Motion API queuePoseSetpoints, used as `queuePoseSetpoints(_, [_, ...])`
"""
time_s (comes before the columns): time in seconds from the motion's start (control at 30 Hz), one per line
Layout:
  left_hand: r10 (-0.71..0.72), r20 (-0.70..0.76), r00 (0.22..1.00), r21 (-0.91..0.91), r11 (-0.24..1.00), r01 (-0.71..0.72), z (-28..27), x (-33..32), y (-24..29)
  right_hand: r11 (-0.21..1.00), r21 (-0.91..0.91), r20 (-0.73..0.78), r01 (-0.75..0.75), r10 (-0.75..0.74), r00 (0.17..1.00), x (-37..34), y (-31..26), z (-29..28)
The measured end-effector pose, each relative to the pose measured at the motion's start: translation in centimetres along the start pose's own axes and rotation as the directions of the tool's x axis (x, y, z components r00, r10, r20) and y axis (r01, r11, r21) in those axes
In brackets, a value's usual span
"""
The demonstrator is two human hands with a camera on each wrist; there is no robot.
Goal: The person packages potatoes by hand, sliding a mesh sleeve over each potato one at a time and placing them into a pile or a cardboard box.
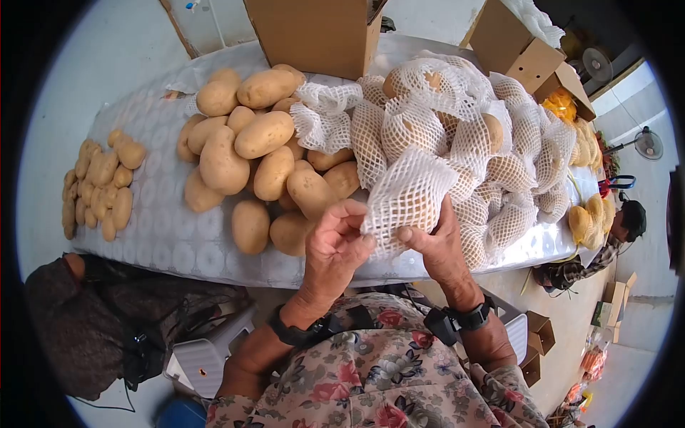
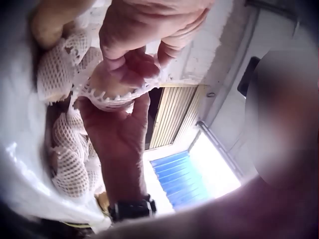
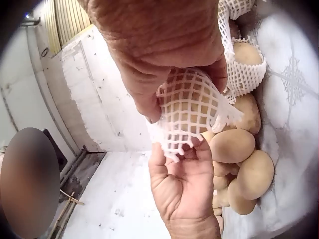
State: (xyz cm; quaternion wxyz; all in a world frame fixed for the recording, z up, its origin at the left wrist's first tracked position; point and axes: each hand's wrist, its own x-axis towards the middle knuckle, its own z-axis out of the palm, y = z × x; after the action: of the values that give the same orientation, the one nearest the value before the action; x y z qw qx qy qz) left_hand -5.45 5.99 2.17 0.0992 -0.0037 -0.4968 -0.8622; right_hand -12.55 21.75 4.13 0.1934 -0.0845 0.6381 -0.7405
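Above the table [image 1: 171,246], left hand [image 1: 332,241] (fingers curled) and right hand [image 1: 441,244] grip opposite sides of a netted potato [image 1: 408,200].

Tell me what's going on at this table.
One person holds a potato wrapped in a white net. The left grip pinches the net at its open end, while the right grip holds the potato through the net. On the table, bare potatoes lie heaped to the left, with another bare heap farther left, and netted potatoes are piled to the right. A cardboard box stands at the back.
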Motion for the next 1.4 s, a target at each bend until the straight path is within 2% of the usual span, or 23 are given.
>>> queuePoseSetpoints(0.07, [-0.231, 0.014, 0.973, -0.159, 0.96, 0.23, -0.3, -0.1, 0.0, 0.995, 0.095, -0.044, 0.031, -0.027, 0.999, 0.1, 1.2, -0.2])
queuePoseSetpoints(0.13, [-0.449, 0.057, 0.892, -0.356, 0.825, 0.439, -0.7, -0.1, 0.3, 0.991, 0.116, -0.073, 0.063, -0.055, 0.996, 0.1, 1.3, -0.1])
queuePoseSetpoints(0.27, [-0.577, 0.214, 0.788, -0.323, 0.72, 0.615, -2.3, 0.0, -0.4, 0.992, -0.02, -0.104, 0.123, -0.124, 0.987, -0.2, 1.0, -0.3])
queuePoseSetpoints(0.37, [-0.609, 0.269, 0.747, -0.277, 0.694, 0.665, -2.4, 0.2, 0.5, 0.987, -0.09, -0.097, 0.132, -0.14, 0.985, -0.4, 0.5, -0.2])
queuePoseSetpoints(0.47, [-0.396, 0.109, 0.912, -0.444, 0.801, 0.401, -1.7, 0.3, 0.1, 0.985, -0.094, -0.075, 0.147, -0.154, 0.985, -0.5, 0.7, -0.1])
queuePoseSetpoints(0.5, [-0.344, 0.166, 0.924, -0.467, 0.798, 0.381, -2.1, 0.4, 0.0, 0.984, -0.089, -0.068, 0.156, -0.162, 0.984, -0.5, 0.9, 0.0])
queuePoseSetpoints(0.6, [-0.314, 0.246, 0.917, -0.632, 0.665, 0.398, -2.0, 0.4, 0.3, 0.984, -0.096, -0.024, 0.147, -0.15, 0.988, -0.7, 1.0, 0.1])
queuePoseSetpoints(0.7, [-0.381, 0.024, 0.924, -0.695, 0.658, 0.289, -1.9, 0.7, 0.2, 0.988, -0.078, -0.049, 0.134, -0.138, 0.989, -0.7, 1.5, -0.3])
queuePoseSetpoints(0.8, [-0.517, 0.042, 0.855, -0.382, 0.782, 0.492, -4.1, -0.2, -1.7, 0.985, 0.088, -0.104, 0.15, -0.141, 0.985, -0.5, 1.4, -0.2])
queuePoseSetpoints(0.83, [-0.606, 0.079, 0.792, -0.224, 0.763, 0.606, -4.7, -0.7, -2.4, 0.974, 0.161, -0.124, 0.161, -0.142, 0.982, -0.4, 1.3, -0.1])
queuePoseSetpoints(0.87, [-0.509, 0.036, 0.86, -0.022, 0.86, 0.509, -4.8, -1.3, -2.8, 0.977, 0.151, -0.123, 0.149, -0.131, 0.984, -0.4, 1.3, -0.2])
queuePoseSetpoints(0.9, [-0.396, 0.018, 0.918, 0.185, 0.904, 0.386, -4.4, -1.7, -2.5, 0.981, 0.14, -0.121, 0.136, -0.119, 0.985, -0.3, 1.1, -0.4])
queuePoseSetpoints(0.93, [-0.275, 0.028, 0.961, 0.383, 0.891, 0.244, -4.0, -1.6, -2.1, 0.984, 0.129, -0.12, 0.124, -0.109, 0.987, -0.2, 1.0, -0.5])
queuePoseSetpoints(0.97, [-0.21, -0.097, 0.973, 0.36, 0.904, 0.231, -3.7, -1.6, -1.2, 0.995, 0.049, -0.072, 0.084, -0.08, 0.994, -0.3, 0.5, -0.6])
queuePoseSetpoints(1.03, [-0.093, -0.113, 0.989, 0.254, 0.96, 0.119, -3.3, -0.3, 1.2, 0.993, -0.116, 0.015, 0.005, -0.003, 1.0, -0.8, -0.7, -0.4])
queuePoseSetpoints(1.07, [-0.03, -0.128, 0.991, 0.2, 0.978, 0.056, -3.2, 0.2, 1.9, 0.991, -0.127, 0.035, 0.03, -0.025, 0.999, -0.9, -0.6, -0.2])
queuePoseSetpoints(1.1, [-0.121, 0.039, 0.992, 0.082, 0.99, 0.117, -2.6, 0.5, 2.2, 0.989, -0.138, 0.056, 0.057, -0.049, 0.997, -0.9, -0.4, 0.2])
queuePoseSetpoints(1.13, [-0.055, 0.085, 0.995, 0.229, 0.973, 0.034, -1.6, 0.2, 1.3, 0.985, -0.149, 0.077, 0.084, -0.073, 0.994, -0.9, -0.3, 0.8])
queuePoseSetpoints(1.17, [0.006, 0.141, 0.99, 0.367, 0.928, -0.058, -0.2, -0.4, -0.1, 0.969, -0.185, 0.1, 0.166, -0.149, 0.984, -0.8, -0.5, 1.4])
queuePoseSetpoints(1.2, [0.057, 0.204, 0.977, 0.493, 0.857, -0.153, 0.5, -0.7, -1.0, 0.959, -0.211, 0.1, 0.188, -0.17, 0.98, -0.7, -0.7, 1.9])
queuePoseSetpoints(1.3, [-0.061, 0.215, 0.975, 0.4, 0.916, -0.031, 0.0, -0.3, -1.5, 0.92, -0.297, 0.107, 0.257, -0.236, 0.966, -0.5, -0.9, 2.5])
queuePoseSetpoints(1.33, [-0.089, 0.214, 0.973, 0.354, 0.935, 0.007, -0.2, -0.2, -1.7, 0.946, -0.236, 0.137, 0.223, -0.194, 0.971, -0.6, -0.6, 2.5])
queuePoseSetpoints(1.4, [-0.055, 0.104, 0.993, 0.51, 0.86, -0.006, -0.9, -0.7, -2.3, 0.981, -0.116, 0.195, 0.152, -0.128, 0.972, -0.6, -0.1, 2.6])
